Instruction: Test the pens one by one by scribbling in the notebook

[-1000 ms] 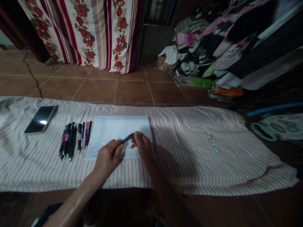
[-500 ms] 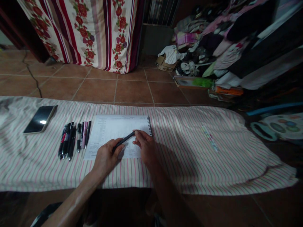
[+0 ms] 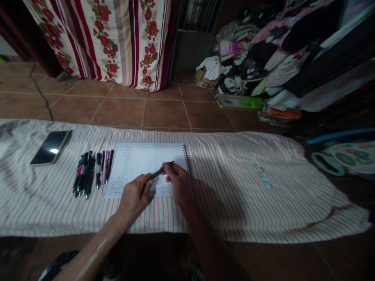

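Observation:
A slim black pen (image 3: 157,173) slants up to the right above a spiral-bound notebook (image 3: 123,156) with printed sheets. My left hand (image 3: 134,194) is closed around the pen's lower left end. Near the other end, the fingers of my right hand (image 3: 181,181) pinch it, and a narrow dark tip pokes out past them. To the left of the notebook lie a bunch of mostly black pens (image 3: 83,175) and a smaller row of pens (image 3: 102,167), one of them pink.
A dark-screened phone (image 3: 50,147) rests at the far left on the striped cloth (image 3: 222,218). A pale patterned stick (image 3: 260,171), perhaps a pen, lies on the right. Beyond are a tiled floor (image 3: 164,111), a floral curtain (image 3: 123,43) and piled clothes (image 3: 234,50).
The pen has shifted slightly right between my hands. Its right end, blunt at my fingertips before, now shows a narrow tip beyond them. My left hand has moved a little right.

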Demonstrator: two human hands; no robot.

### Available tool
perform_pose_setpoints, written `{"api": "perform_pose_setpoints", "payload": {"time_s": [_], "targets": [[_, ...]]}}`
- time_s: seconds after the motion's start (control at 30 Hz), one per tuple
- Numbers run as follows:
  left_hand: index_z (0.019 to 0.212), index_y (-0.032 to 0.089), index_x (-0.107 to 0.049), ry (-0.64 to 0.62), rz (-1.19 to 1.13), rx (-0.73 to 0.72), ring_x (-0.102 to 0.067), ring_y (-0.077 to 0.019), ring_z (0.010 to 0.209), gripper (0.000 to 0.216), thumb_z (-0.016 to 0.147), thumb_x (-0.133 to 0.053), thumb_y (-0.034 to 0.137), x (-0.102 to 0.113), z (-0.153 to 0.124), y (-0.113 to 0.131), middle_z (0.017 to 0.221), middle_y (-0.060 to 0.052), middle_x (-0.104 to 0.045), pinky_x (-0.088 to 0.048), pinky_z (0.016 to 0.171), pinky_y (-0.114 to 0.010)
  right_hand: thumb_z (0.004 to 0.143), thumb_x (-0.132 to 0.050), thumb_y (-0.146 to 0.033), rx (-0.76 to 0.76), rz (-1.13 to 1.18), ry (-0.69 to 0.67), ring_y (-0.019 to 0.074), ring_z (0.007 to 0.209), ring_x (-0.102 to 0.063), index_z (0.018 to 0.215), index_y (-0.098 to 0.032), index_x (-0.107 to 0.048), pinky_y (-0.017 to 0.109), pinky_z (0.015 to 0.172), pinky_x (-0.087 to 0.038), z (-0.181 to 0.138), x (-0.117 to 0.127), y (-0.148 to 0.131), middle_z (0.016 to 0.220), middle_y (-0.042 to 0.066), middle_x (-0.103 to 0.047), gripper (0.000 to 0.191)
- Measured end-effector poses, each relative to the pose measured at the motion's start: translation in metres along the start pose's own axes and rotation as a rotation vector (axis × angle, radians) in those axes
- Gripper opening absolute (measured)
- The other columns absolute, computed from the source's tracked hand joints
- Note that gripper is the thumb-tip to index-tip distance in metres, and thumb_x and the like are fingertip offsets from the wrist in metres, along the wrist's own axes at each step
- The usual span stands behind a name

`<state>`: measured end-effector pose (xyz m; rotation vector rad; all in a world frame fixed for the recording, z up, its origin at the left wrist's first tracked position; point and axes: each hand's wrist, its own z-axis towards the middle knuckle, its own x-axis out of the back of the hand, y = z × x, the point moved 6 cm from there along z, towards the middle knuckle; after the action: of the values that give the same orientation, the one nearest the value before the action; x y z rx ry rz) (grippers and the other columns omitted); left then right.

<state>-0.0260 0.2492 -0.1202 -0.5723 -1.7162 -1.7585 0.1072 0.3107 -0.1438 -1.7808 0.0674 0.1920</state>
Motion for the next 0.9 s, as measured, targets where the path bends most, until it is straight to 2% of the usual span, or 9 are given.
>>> {"api": "perform_pose_setpoints", "payload": {"time_s": [0.1, 0.27, 0.37, 0.5, 0.57, 0.63, 0.7, 0.77, 0.9], "targets": [[0.094, 0.015, -0.065, -0.075, -0.201, 0.12, -0.056, -0.0152, 0.063, 0.033, 0.084, -0.044, 0.038, -0.007, 0.001, -0.008, 0.066, -0.001, -0.061, -0.04, 0.057, -0.025, 0.071, -0.062, -0.039, 0.044, -0.005, -0.007, 0.0089, 0.053, -0.042, 0.079, -0.018, -0.069, 0.023, 0.053, -0.033, 0.002, 0.002, -0.001, 0.057, -0.003, -0.056, 0.024], [0.078, 0.013, -0.06, -0.232, -0.64, 0.358, -0.03, -0.0055, 0.04, 0.036, 0.074, -0.056, 0.049, -0.021, -0.002, -0.009, 0.046, 0.008, -0.037, -0.022, 0.04, -0.02, 0.07, -0.062, -0.038, 0.065, 0.01, -0.007, 0.0111, 0.057, -0.048, 0.077, -0.018, -0.067, 0.025, 0.057, -0.037, 0.001, 0.003, -0.003, 0.059, -0.002, -0.058, 0.021], [0.074, 0.013, -0.057, -0.288, -0.822, 0.445, -0.024, -0.0032, 0.037, 0.04, 0.068, -0.062, 0.052, -0.022, -0.004, -0.001, 0.044, 0.009, -0.035, -0.015, 0.039, -0.02, 0.071, -0.062, -0.037, 0.076, 0.038, -0.015, 0.0116, 0.06, -0.05, 0.076, -0.019, -0.067, 0.025, 0.059, -0.039, 0.0, 0.003, -0.005, 0.061, -0.002, -0.059, 0.019], [0.08, 0.013, -0.059, -0.349, -0.905, 0.466, -0.022, -0.0029, 0.035, 0.038, 0.073, -0.059, 0.05, -0.025, -0.006, 0.002, 0.044, 0.009, -0.036, -0.015, 0.038, -0.02, 0.071, -0.063, -0.039, 0.089, 0.065, -0.024, 0.0111, 0.059, -0.05, 0.076, -0.02, -0.066, 0.025, 0.06, -0.04, -0.001, 0.003, -0.006, 0.063, -0.002, -0.06, 0.02], [0.08, 0.014, -0.058, -0.296, -0.756, 0.39, -0.028, -0.0052, 0.037, 0.035, 0.078, -0.052, 0.048, -0.023, -0.004, 0.0, 0.046, 0.007, -0.039, -0.022, 0.04, -0.02, 0.072, -0.063, -0.041, 0.075, 0.07, -0.023, 0.0117, 0.061, -0.053, 0.079, -0.019, -0.067, 0.025, 0.06, -0.042, 0.0, 0.002, -0.003, 0.068, 0.0, -0.063, 0.024], [0.085, 0.016, -0.058, -0.162, -0.461, 0.239, -0.043, -0.01, 0.047, 0.03, 0.083, -0.045, 0.043, -0.016, -0.001, -0.001, 0.055, 0.003, -0.05, -0.034, 0.047, -0.023, 0.072, -0.062, -0.044, 0.049, 0.083, -0.023, 0.0135, 0.066, -0.057, 0.085, -0.018, -0.067, 0.026, 0.06, -0.044, 0.0, 0.0, 0.0, 0.076, 0.003, -0.066, 0.029], [0.093, 0.017, -0.059, -0.041, -0.131, 0.096, -0.056, -0.0158, 0.064, 0.029, 0.087, -0.04, 0.037, -0.01, 0.0, 0.002, 0.072, -0.003, -0.061, -0.041, 0.06, -0.027, 0.071, -0.062, -0.046, 0.027, 0.093, -0.021, 0.0146, 0.07, -0.059, 0.089, -0.019, -0.067, 0.024, 0.057, -0.043, 0.0, -0.003, 0.002, 0.082, 0.005, -0.068, 0.033], [0.1, 0.016, -0.058, 0.013, 0.13, 0.001, -0.06, -0.0188, 0.074, 0.031, 0.09, -0.033, 0.033, -0.009, -0.001, 0.008, 0.084, -0.007, -0.064, -0.043, 0.065, -0.029, 0.072, -0.062, -0.048, 0.021, 0.097, -0.001, 0.012, 0.063, -0.055, 0.089, -0.018, -0.067, 0.022, 0.051, -0.039, -0.001, -0.003, 0.002, 0.078, 0.003, -0.066, 0.034], [0.105, 0.015, -0.056, 0.078, 0.447, -0.084, -0.061, -0.0188, 0.069, 0.034, 0.092, -0.028, 0.029, -0.012, -0.005, 0.017, 0.08, -0.007, -0.063, -0.04, 0.055, -0.027, 0.072, -0.062, -0.05, -0.009, 0.109, -0.015, 0.0052, 0.045, -0.036, 0.08, -0.015, -0.066, 0.021, 0.043, -0.025, -0.004, -0.005, 0.0, 0.059, -0.003, -0.052, 0.036]]}}
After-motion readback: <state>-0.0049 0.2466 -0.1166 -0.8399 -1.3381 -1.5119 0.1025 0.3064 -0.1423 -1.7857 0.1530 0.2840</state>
